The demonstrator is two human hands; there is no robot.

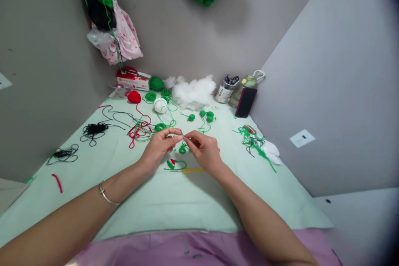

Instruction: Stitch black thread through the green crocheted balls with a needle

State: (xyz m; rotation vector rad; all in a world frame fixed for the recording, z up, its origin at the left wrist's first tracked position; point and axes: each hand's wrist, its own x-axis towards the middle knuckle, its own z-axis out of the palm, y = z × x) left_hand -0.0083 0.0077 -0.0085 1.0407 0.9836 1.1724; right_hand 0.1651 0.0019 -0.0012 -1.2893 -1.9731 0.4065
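My left hand point(162, 145) and my right hand point(204, 149) meet fingertip to fingertip above the middle of the table. Both pinch at something small and dark between them, too fine to make out. Just below lies a small crocheted piece in red, white and green point(171, 163) with a green yarn tail. Beside it is a crochet hook with a yellow handle point(192, 170), its right end near my right wrist. A loop of green yarn point(183, 148) shows on the cloth under my hands, partly hidden by my right hand.
Tangled black yarn point(95, 129) and red yarn point(140, 131) spread at left. White stuffing point(195, 92), a white yarn ball point(161, 105) and small green crocheted balls point(210, 117) sit behind my hands. A phone point(246, 102) leans on a bottle; yarn scraps point(254, 141) lie right.
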